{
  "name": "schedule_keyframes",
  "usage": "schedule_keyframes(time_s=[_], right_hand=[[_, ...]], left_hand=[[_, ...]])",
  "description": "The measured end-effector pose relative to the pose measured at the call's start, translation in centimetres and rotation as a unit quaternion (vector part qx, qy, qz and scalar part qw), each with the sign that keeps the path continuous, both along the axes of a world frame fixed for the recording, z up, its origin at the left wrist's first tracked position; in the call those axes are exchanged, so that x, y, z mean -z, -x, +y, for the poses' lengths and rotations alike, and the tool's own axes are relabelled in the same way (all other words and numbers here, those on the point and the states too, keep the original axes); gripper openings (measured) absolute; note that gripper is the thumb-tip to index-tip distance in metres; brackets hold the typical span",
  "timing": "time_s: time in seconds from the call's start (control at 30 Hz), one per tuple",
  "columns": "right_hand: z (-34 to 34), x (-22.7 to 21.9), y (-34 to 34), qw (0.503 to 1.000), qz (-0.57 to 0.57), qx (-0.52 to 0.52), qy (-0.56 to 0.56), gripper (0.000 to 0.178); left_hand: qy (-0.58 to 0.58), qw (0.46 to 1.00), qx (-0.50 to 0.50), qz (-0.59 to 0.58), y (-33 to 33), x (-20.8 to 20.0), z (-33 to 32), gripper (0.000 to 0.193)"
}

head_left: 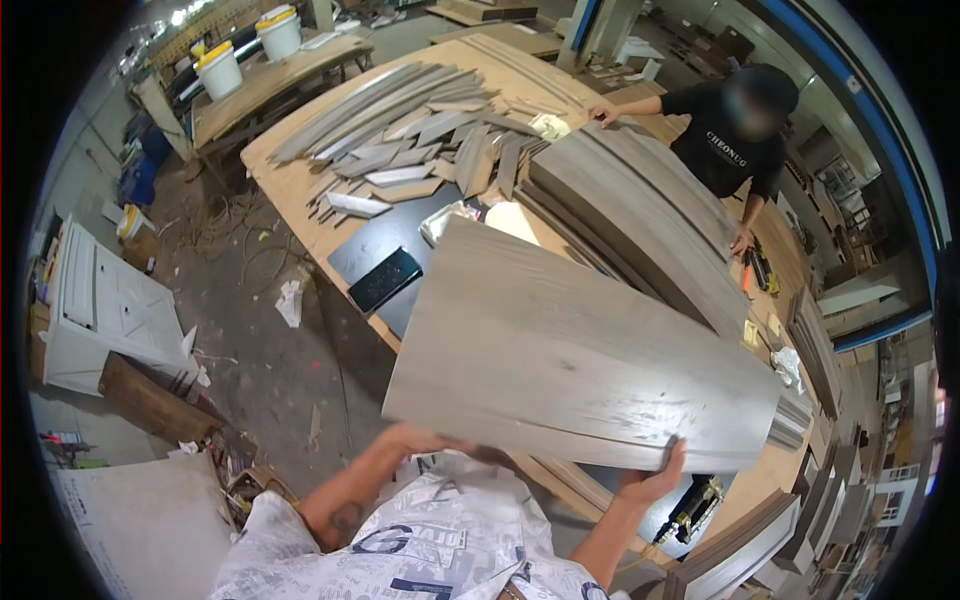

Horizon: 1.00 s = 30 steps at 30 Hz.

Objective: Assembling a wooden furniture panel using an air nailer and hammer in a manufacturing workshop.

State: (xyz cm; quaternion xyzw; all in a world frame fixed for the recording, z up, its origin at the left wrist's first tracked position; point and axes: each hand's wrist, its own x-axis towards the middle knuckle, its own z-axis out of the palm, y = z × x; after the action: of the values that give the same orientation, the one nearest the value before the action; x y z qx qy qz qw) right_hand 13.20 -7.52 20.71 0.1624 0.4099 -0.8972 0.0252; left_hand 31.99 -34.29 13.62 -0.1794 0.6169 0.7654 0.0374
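Note:
A wide grey-brown wood-grain panel [570, 350] is held tilted in front of me, above the near part of the workbench [285, 180]. My left hand [415, 440] grips its near left edge, with the fingers mostly hidden beneath. At the near right edge, my right hand [655, 480] holds the panel with the thumb on top and the other fingers underneath. Just beyond it lies a stack of similar grey panels [640, 190]. Across the bench a person in dark clothes [730, 140] rests both hands on that stack.
Grey strips [400, 110] and short angled offcuts [405, 170] cover the bench's far left. A dark phone [385, 280] lies by the left edge. Near my right hand sits a black and brass-coloured tool [695, 510]. White buckets [220, 72] stand on another table; a white cabinet [110, 310] is at left.

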Motion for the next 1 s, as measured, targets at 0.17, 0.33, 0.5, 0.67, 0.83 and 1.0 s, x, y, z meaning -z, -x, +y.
schedule_keyframes(time_s=[0.17, 0.33, 0.5, 0.67, 0.83, 1.0], right_hand=[[3.6, 6.1, -5.1, 0.998, 0.010, -0.052, 0.027, 0.037], [11.1, 6.6, -7.6, 0.996, -0.032, 0.073, -0.025, 0.039], [19.8, 11.5, -9.5, 0.990, -0.031, 0.129, -0.054, 0.041], [14.6, 11.9, -9.6, 0.996, -0.009, 0.073, -0.050, 0.036], [10.6, 11.5, -8.4, 0.998, -0.002, 0.055, -0.027, 0.032], [9.8, 12.3, -8.2, 0.998, -0.020, 0.060, -0.023, 0.031]], left_hand=[[-0.358, 0.914, -0.169, 0.094, 4.2, -1.1, 4.6, 0.041], [-0.398, 0.900, -0.173, 0.053, 4.5, 1.7, 3.8, 0.036], [-0.369, 0.911, -0.185, 0.015, 3.6, 4.5, 3.7, 0.033], [-0.376, 0.908, -0.182, 0.025, 3.9, 5.8, 0.6, 0.032], [-0.354, 0.914, -0.198, 0.001, 4.7, 7.9, -2.7, 0.030], [-0.362, 0.917, -0.167, 0.023, 4.1, 9.9, -4.2, 0.026]])
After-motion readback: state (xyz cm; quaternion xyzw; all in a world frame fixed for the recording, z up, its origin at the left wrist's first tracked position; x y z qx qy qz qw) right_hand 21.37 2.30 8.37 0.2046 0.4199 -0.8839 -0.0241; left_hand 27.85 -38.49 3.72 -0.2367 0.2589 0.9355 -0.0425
